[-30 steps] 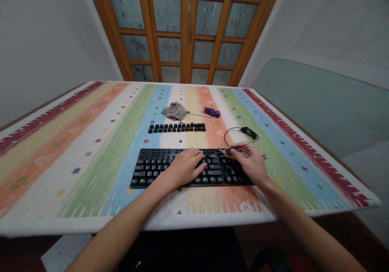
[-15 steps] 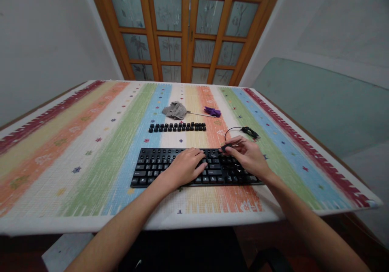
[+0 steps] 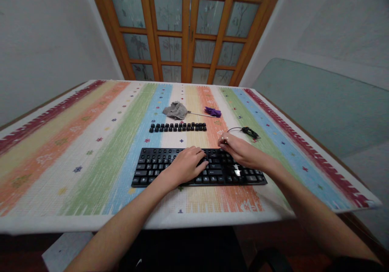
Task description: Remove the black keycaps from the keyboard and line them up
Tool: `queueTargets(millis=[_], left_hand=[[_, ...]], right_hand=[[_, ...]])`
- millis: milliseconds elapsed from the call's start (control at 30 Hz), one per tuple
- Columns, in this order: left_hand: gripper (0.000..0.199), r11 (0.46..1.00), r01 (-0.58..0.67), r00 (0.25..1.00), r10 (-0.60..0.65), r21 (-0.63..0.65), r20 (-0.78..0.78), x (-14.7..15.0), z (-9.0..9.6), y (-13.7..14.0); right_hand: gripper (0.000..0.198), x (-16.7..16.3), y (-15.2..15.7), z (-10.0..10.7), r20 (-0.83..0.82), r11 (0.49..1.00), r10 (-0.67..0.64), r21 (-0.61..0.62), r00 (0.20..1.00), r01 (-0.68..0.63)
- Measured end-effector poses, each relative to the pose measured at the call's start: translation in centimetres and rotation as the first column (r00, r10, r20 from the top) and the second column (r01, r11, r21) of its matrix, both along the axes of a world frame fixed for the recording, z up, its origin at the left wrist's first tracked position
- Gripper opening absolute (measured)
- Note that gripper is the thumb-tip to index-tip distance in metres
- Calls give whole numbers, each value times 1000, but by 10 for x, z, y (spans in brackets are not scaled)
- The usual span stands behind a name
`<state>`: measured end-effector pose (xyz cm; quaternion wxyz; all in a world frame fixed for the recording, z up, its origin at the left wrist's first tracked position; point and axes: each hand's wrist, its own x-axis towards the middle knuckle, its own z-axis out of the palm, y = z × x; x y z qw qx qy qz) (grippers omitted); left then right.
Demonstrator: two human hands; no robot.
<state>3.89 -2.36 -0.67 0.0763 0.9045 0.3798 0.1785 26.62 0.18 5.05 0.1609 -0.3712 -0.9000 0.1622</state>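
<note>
A black full-size keyboard (image 3: 158, 167) lies on the table in front of me. My left hand (image 3: 187, 166) rests across its middle, palm down, with the thumb apart from the fingers. Over the keyboard's right back edge, my right hand (image 3: 240, 150) has its fingertips pinched together. Whatever sits in that pinch is hidden by the fingers. Beneath the right hand, part of the number-pad area shines with reflected light. Behind the keyboard, loose black keycaps (image 3: 178, 127) stand in two rows.
Farther back are a crumpled grey cloth (image 3: 175, 111), a thin rod (image 3: 202, 114) and a purple bundle (image 3: 212, 111). A coiled black cable (image 3: 250, 132) lies behind my right hand. The striped tablecloth (image 3: 100, 158) covers the table. Glass-paned wooden doors (image 3: 190, 33) stand beyond it.
My right hand has moved slightly back and its fingers have turned inward. The dark piece seen at its fingertips before is now out of sight. The left hand stays in place.
</note>
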Motion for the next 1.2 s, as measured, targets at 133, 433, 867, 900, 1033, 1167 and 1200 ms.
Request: queueTargets(millis=[133,433,867,900,1033,1167,1200], left_hand=[[24,1000,-3,1000,3,13,7,2,2,1],[21,1000,5,999,-4,-13,40,9,9,17],[18,984,126,991,-129,-129,-17,17,23,36],[18,983,134,990,-139,-128,-30,17,24,37],[18,980,167,982,-175,-107,-74,19,23,37],[17,987,155,981,-159,-46,-109,19,15,34],[17,988,153,981,-156,-27,-119,19,14,33]], right_hand=[[19,1,8,-2,122,999,21,41,992,-26],[18,12,13,-9,259,997,83,-24,962,-79],[20,10,16,-23,295,990,137,-25,946,-136],[20,9,16,-22,300,990,138,-21,944,-138],[19,7,17,-21,332,990,139,-12,933,-143],[15,6,17,-22,339,985,171,-30,925,-171],[13,6,17,-22,340,984,173,-28,925,-174]])
